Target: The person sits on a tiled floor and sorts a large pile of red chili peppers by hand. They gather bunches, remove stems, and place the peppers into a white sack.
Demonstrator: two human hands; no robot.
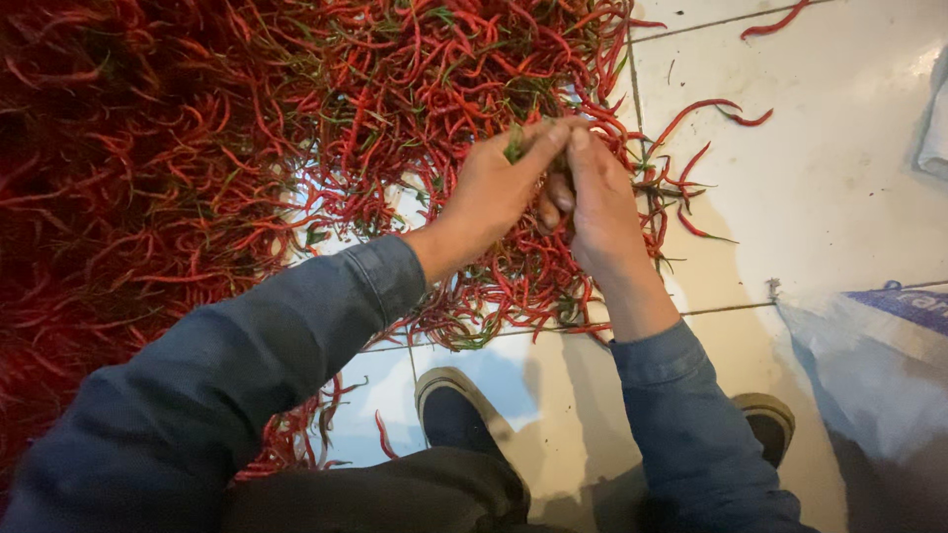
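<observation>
Heap of long, thin red chillies (197,148) with green stalks, spread over a white tiled floor (839,188) and filling the upper left and middle of the view; its near edge reaches down to the person's feet. Left hand (494,192), in a blue denim sleeve (247,365), raised just above the right-hand part of the heap, fingers drawn together and pinched on a small green stem piece (514,144) at the fingertips. Right hand (597,202), sleeve likewise blue denim, pressed against the left, fingers curled closed and meeting the left fingertips at the same spot; what it grips beyond that point is hidden between the two hands. Both hands sit directly over the heap's right margin, chillies showing below and on either side of them. Loose chillies (706,109) lie scattered on the bare tiles just right of the hands, with one more at the top edge. Two dark shoes with tan soles (454,405) stand on the tiles below the hands. A pale woven sack with a blue band (879,365) lies at the lower right, well apart from the heap.
</observation>
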